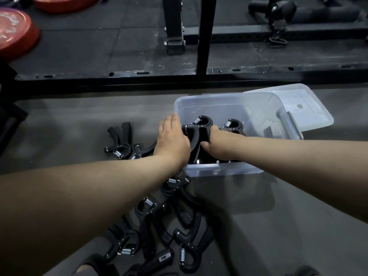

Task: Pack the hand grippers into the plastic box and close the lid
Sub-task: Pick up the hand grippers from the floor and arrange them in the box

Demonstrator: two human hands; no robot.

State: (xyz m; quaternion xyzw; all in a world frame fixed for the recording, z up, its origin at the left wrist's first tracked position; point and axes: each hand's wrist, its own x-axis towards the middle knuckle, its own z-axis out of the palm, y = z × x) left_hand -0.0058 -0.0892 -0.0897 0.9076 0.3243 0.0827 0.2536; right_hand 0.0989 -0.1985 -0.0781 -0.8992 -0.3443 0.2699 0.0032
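Note:
A clear plastic box point(223, 170) stands open on the grey floor. Inside it, both hands hold one black hand gripper point(199, 136) upright at the box's left end: my left hand point(171, 142) grips its left handle and my right hand point(214, 144) grips its right handle. A second hand gripper point(233, 124) stands behind it in the box. The clear lid point(304, 108) lies tilted against the box's far right side. Several more black hand grippers point(159, 226) lie loose on the floor near me, and a few others point(123, 142) lie left of the box.
A black steel rack base point(139, 80) runs across the floor behind the box, with two uprights point(205, 34) rising from it. Red weight plates point(16, 30) lie at the far left. Black padded equipment point(298, 10) sits at the far right.

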